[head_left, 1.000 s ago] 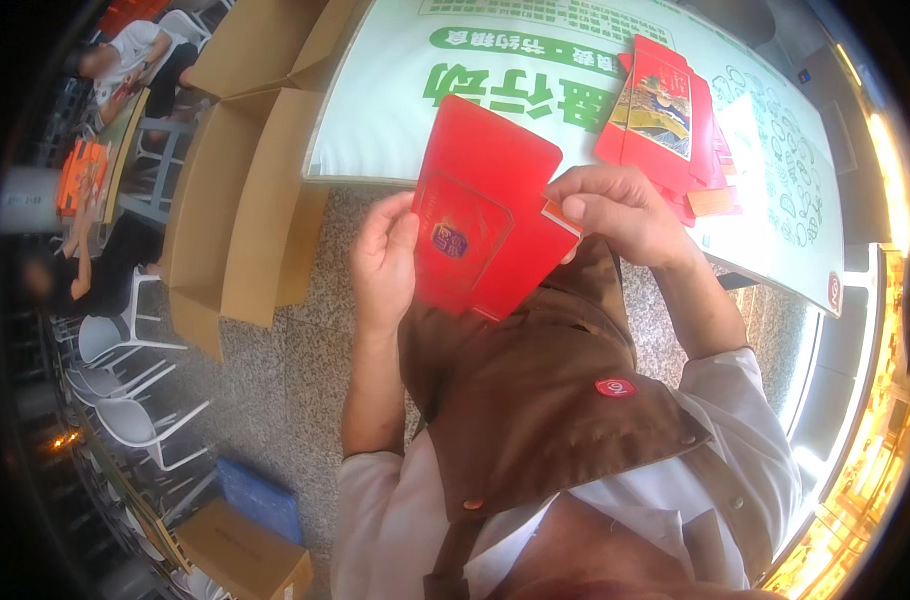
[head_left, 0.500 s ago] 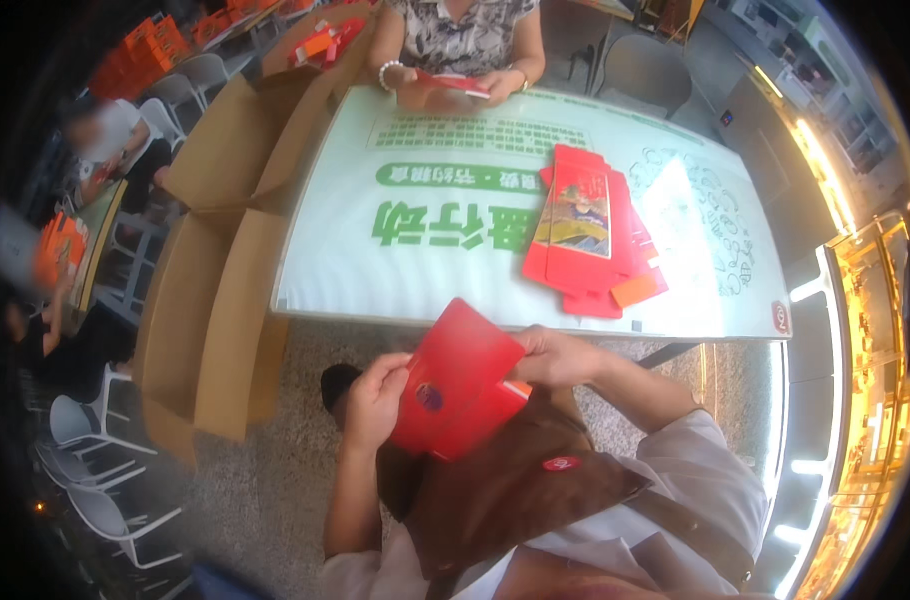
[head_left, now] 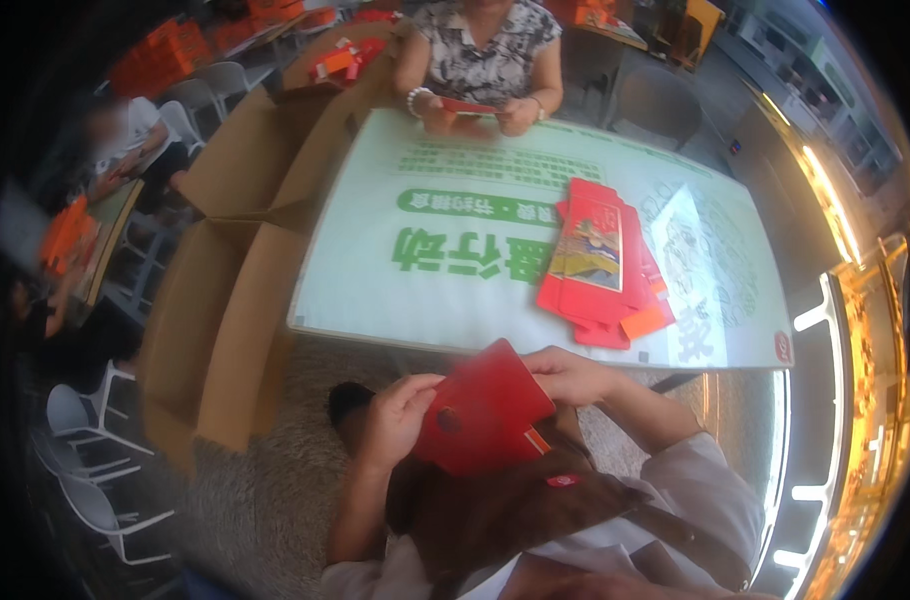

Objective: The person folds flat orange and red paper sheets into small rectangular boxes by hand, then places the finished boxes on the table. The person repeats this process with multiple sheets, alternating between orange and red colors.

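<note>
A flat red cardboard carton (head_left: pixel 483 410) is held above my lap, near the table's front edge. It is tilted, with a small dark round mark on its face and an orange-and-white strip low on its right side. My left hand (head_left: pixel 399 418) grips its left edge, thumb on the face. At the upper right edge my right hand (head_left: pixel 567 377) pinches it, the fingertips partly hidden behind the carton. On the table beyond lies a fanned stack of flat red cartons (head_left: pixel 600 270), the top one printed with a colourful landscape.
The white table (head_left: pixel 375 310) with green print stands before me. Across it, another person's hands (head_left: pixel 475 115) hold a red carton. Large open cardboard boxes (head_left: pixel 215 330) stand at left. Grey chairs (head_left: pixel 85 500) are beyond them, and lit shelves (head_left: pixel 875 400) at right.
The whole view has shifted, so the table sits lower and farther right. The carton in my hands has turned slightly; both hands keep hold of it.
</note>
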{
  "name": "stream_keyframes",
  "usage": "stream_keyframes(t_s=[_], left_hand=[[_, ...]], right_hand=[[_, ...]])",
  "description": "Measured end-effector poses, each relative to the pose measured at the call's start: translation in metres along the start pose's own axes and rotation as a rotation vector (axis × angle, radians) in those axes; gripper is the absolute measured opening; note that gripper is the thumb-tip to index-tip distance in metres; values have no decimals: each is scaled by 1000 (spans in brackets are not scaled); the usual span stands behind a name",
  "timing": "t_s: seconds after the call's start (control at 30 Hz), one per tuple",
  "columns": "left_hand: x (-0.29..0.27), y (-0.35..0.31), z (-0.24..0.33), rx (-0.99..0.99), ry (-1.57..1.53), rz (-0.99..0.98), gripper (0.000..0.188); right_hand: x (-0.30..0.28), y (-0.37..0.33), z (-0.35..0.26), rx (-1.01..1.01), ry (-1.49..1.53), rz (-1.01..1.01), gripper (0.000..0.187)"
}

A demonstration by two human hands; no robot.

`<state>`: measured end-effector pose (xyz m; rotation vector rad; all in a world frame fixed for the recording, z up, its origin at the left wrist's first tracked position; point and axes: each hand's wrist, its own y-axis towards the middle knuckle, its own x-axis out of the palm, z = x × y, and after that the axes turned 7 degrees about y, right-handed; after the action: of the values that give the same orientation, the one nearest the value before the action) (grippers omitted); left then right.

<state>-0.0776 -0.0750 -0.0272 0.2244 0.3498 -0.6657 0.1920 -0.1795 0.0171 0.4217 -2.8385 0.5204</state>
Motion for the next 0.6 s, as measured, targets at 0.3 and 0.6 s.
stream_keyframes(t_s=[0.3, 0.6], left_hand=[[-11, -12, 24, 124, 212, 44, 18], [-7, -10, 23, 165, 287, 5, 20]], right_hand=[[-10, -4, 15, 39, -22, -95, 44], [-15, -7, 21, 13, 61, -181, 45]])
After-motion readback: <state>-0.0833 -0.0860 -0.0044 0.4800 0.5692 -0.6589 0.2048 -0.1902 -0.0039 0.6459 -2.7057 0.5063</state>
